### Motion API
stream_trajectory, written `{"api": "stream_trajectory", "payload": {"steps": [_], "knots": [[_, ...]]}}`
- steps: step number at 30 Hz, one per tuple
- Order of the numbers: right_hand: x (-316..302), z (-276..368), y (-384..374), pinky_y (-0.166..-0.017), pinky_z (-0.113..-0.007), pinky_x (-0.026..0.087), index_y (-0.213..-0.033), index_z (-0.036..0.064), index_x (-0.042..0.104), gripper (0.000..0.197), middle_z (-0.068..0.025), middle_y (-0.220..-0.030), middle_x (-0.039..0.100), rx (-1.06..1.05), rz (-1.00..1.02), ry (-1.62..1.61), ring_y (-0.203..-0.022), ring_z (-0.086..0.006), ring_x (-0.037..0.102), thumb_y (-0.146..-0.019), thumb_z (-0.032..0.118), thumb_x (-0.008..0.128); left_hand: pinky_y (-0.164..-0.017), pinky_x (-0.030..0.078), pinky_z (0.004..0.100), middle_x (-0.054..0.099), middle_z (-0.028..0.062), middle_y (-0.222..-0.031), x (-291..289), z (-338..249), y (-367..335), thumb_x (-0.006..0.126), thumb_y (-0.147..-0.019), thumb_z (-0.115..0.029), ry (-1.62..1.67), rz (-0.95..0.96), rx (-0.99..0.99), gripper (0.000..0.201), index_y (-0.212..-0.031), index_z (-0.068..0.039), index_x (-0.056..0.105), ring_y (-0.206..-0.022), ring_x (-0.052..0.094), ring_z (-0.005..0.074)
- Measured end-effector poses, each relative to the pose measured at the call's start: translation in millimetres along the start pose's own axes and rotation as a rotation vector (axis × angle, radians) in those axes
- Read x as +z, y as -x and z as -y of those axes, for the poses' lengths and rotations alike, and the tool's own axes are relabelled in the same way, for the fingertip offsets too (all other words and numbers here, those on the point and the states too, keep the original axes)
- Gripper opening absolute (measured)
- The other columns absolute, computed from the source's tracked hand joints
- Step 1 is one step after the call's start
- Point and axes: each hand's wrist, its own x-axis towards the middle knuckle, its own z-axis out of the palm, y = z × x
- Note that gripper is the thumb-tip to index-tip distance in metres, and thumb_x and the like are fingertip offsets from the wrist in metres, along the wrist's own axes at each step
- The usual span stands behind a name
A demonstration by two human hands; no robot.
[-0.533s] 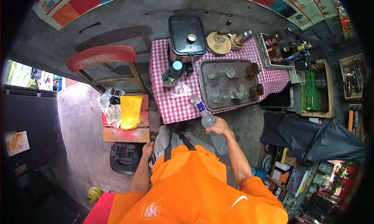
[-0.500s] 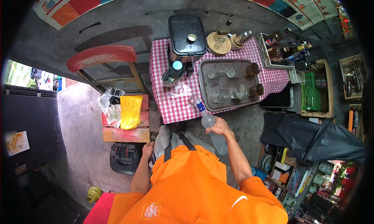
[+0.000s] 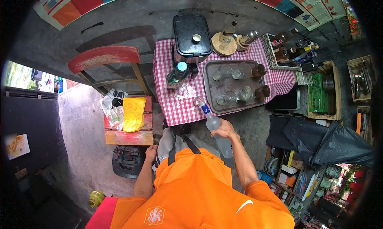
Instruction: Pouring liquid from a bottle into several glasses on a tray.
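Note:
My right hand [image 3: 224, 129] is closed around a frosted glass bottle [image 3: 214, 122] with a blue label band at its neck. The bottle is tilted, its neck end by the front edge of the checked table and its base toward my body. Low beside my left thigh hangs my left hand [image 3: 151, 152]; its fingers are too hidden to read. Beyond the bottle's neck is a brown tray [image 3: 236, 86] with several clear glasses [image 3: 230, 98] and brown cups [image 3: 258, 70]. A dark bottle with a light-blue cap [image 3: 181, 67] stands left of the tray.
A black-lidded container [image 3: 192, 35] stands at the back of the red-checked cloth [image 3: 169, 109]. On the left, a red wooden chair [image 3: 128, 138] carries a yellow bag [image 3: 134, 114]. A crate of bottles [image 3: 272, 59] and a green basket [image 3: 318, 94] lie to the right.

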Motion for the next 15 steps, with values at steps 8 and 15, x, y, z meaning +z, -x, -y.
{"api": "stream_trajectory", "payload": {"steps": [8,15], "knots": [[4,-6,-5,-0.086,-0.038,0.047,-0.106,0.0050,0.061,0.069,-0.0163,-0.103,0.064,-0.017,-0.004,0.014,-0.099,-0.0313,0.060,-0.044,0.031,0.076,-0.089,0.043,0.0354,0.064,0.0182,-0.103,0,-1,0,0.055,-0.084,-0.039,0.020,0.014,-0.016,0.040,-0.104,-0.006,0.065,-0.102,0.059,0.0286],[4,-5,-2,-0.086,-0.038,0.047,-0.106,0.0055,0.061,0.068,-0.0162,-0.102,0.065,-0.019,-0.008,0.017,-0.099,-0.0314,0.060,-0.044,0.030,0.077,-0.089,0.043,0.0366,0.063,0.0190,-0.105,3,13,-8,0.053,-0.084,-0.041,-0.009,0.019,0.010,0.042,-0.103,-0.006,0.065,-0.104,0.058,0.0308]]}}
